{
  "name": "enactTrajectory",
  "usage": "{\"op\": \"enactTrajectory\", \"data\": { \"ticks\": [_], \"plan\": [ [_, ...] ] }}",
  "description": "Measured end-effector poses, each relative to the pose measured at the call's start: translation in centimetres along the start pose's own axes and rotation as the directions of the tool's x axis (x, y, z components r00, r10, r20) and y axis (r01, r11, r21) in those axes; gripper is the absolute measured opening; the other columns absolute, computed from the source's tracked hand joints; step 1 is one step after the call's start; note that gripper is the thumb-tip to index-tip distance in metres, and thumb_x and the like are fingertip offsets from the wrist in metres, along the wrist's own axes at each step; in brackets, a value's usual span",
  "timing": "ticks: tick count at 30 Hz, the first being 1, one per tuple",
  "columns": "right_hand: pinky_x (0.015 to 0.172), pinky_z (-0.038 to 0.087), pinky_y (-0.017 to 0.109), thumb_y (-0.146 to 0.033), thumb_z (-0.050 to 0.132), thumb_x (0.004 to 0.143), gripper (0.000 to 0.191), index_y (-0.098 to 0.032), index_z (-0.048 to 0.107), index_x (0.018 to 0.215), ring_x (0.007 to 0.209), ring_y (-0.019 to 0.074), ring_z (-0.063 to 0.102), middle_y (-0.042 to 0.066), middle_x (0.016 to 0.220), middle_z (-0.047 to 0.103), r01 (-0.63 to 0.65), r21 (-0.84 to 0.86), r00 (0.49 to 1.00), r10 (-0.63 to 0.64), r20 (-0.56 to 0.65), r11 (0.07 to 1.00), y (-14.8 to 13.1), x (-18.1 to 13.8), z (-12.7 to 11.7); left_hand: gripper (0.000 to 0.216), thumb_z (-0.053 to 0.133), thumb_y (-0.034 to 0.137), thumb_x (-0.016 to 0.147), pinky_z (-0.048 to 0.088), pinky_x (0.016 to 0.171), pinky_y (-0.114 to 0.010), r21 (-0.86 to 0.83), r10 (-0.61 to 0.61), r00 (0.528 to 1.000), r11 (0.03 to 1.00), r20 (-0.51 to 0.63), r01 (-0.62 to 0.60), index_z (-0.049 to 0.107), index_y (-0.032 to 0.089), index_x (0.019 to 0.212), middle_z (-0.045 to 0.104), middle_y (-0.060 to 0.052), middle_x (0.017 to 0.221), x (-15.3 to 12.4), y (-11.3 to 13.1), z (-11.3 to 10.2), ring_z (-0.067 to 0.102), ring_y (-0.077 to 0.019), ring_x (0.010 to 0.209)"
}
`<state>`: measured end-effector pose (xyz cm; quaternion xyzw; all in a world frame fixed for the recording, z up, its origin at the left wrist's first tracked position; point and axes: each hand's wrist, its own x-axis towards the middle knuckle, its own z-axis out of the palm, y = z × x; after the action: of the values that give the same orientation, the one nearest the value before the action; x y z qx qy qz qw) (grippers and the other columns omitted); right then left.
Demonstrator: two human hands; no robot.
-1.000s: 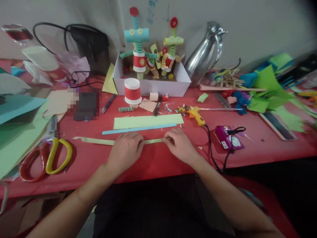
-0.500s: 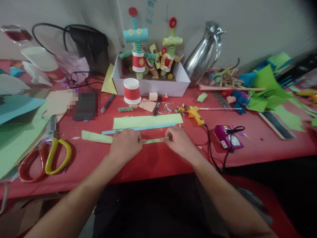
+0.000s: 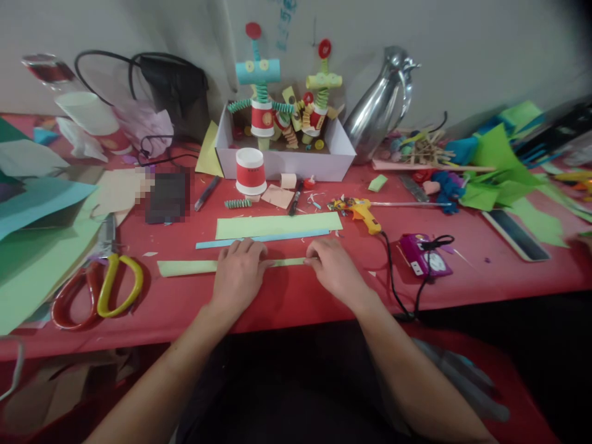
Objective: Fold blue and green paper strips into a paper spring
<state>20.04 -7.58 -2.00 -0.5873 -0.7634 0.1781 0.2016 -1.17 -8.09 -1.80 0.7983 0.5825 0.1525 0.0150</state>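
A long light-green paper strip (image 3: 185,267) lies flat on the red table (image 3: 296,296), near its front edge. My left hand (image 3: 238,274) rests on the strip's middle with fingers pressed down on it. My right hand (image 3: 335,268) pinches the strip's right end against the table. Just behind the hands lie a thin blue paper strip (image 3: 261,239) and a wider light-green paper rectangle (image 3: 277,225).
Red and yellow scissors (image 3: 95,290) lie at the left beside green and blue sheets (image 3: 32,246). A yellow glue gun (image 3: 363,213) and a purple device (image 3: 423,254) with cables sit at the right. A white box (image 3: 284,160) of paper-cup figures, a red cup (image 3: 250,171) and a metal jug (image 3: 382,105) stand behind.
The strip's left part has been unfolded and laid flat, so it now looks wider there. Both hands stay pressed on it, shifted only slightly.
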Motion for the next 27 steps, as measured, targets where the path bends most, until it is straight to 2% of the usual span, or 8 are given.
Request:
{"op": "enactTrajectory", "data": {
  "ticks": [5, 9, 13, 20, 22, 24, 26, 27],
  "plan": [
    [0.074, 0.042, 0.032, -0.007, 0.058, 0.083, 0.014, -0.02, 0.058, 0.089, 0.083, 0.0192, 0.055, 0.004, 0.085, 0.063, -0.004, 0.074, 0.999, 0.001, 0.044, 0.997, 0.0, -0.2, 0.2, 0.006, 0.057, 0.021, 0.087, 0.038, 0.074, -0.038, -0.003, 0.082, 0.995, 0.997, -0.048, -0.082, 0.059, 0.021, 0.093, 0.066, -0.008, 0.095, -0.4, -0.1, 0.3, 0.058, -0.027, 0.09],
    [0.078, 0.043, 0.033, -0.009, 0.058, 0.085, 0.011, -0.02, 0.059, 0.083, 0.087, 0.0197, 0.055, 0.004, 0.087, 0.064, 0.07, 0.073, 0.997, -0.073, 0.038, 0.995, 0.1, -0.7, 0.0, 0.005, 0.055, 0.021, 0.088, 0.038, 0.075, -0.037, -0.057, 0.103, 0.994, 0.993, -0.04, -0.106, 0.058, 0.021, 0.084, 0.066, -0.006, 0.094, -0.8, -0.4, 0.0, 0.057, -0.025, 0.088],
    [0.077, 0.043, 0.032, -0.011, 0.056, 0.086, 0.012, -0.021, 0.06, 0.081, 0.087, 0.0189, 0.056, 0.003, 0.086, 0.065, 0.139, 0.089, 0.99, -0.14, 0.005, 0.986, 0.4, -1.2, -0.6, 0.009, 0.053, 0.019, 0.089, 0.037, 0.077, -0.037, -0.109, 0.132, 0.991, 0.985, -0.038, -0.135, 0.058, 0.021, 0.083, 0.069, -0.004, 0.089, -1.2, -0.2, -0.1, 0.06, -0.0228, 0.086],
    [0.069, 0.043, 0.03, -0.012, 0.058, 0.084, 0.014, -0.022, 0.065, 0.078, 0.076, 0.0171, 0.06, 0.0, 0.077, 0.068, 0.046, 0.105, 0.995, -0.037, -0.09, 0.993, 2.4, -1.2, -1.9, 0.016, 0.049, 0.018, 0.09, 0.038, 0.076, -0.038, -0.097, 0.155, 0.983, 0.982, -0.094, -0.164, 0.064, 0.019, 0.086, 0.07, -0.007, 0.085, -0.7, 2.5, 0.9, 0.061, -0.0232, 0.082],
    [0.075, 0.043, 0.033, -0.012, 0.057, 0.085, 0.014, -0.022, 0.067, 0.083, 0.083, 0.0199, 0.059, 0.003, 0.082, 0.069, 0.101, 0.016, 0.988, -0.098, -0.121, 0.995, 2.3, -1.3, -2.2, 0.019, 0.048, 0.013, 0.088, 0.037, 0.076, -0.039, -0.08, 0.153, 0.981, 0.983, -0.121, -0.164, 0.065, 0.018, 0.081, 0.069, -0.006, 0.08, -0.3, 3.4, 1.3, 0.06, -0.0228, 0.079],
    [0.083, 0.04, 0.039, -0.015, 0.058, 0.087, 0.016, -0.023, 0.067, 0.097, 0.097, 0.0241, 0.056, 0.006, 0.096, 0.069, 0.194, -0.098, 0.972, -0.205, -0.116, 0.976, 1.7, -1.4, -2.3, 0.02, 0.049, 0.008, 0.085, 0.037, 0.076, -0.04, -0.066, 0.153, 0.976, 0.984, -0.155, -0.164, 0.065, 0.018, 0.078, 0.068, -0.007, 0.076, 0.0, 4.3, 1.7, 0.059, -0.0229, 0.077],
    [0.088, 0.037, 0.042, -0.018, 0.057, 0.088, 0.019, -0.024, 0.067, 0.103, 0.102, 0.0256, 0.053, 0.007, 0.102, 0.068, 0.278, -0.175, 0.954, -0.292, -0.065, 0.945, 1.1, -1.3, -2.1, 0.021, 0.049, 0.006, 0.083, 0.037, 0.075, -0.041, -0.062, 0.176, 0.971, 0.98, -0.162, -0.188, 0.064, 0.018, 0.075, 0.067, -0.007, 0.074, 0.2, 4.8, 1.9, 0.059, -0.023, 0.077],
    [0.087, 0.037, 0.041, -0.018, 0.055, 0.089, 0.017, -0.024, 0.067, 0.1, 0.099, 0.0245, 0.054, 0.006, 0.099, 0.068, 0.3, -0.185, 0.95, -0.311, -0.029, 0.936, 1.0, -1.1, -2.0, 0.021, 0.049, 0.006, 0.083, 0.037, 0.075, -0.041, -0.065, 0.191, 0.969, 0.977, -0.158, -0.203, 0.064, 0.018, 0.075, 0.066, -0.007, 0.073, 0.2, 5.0, 1.9, 0.059, -0.0229, 0.076]
  ]
}}
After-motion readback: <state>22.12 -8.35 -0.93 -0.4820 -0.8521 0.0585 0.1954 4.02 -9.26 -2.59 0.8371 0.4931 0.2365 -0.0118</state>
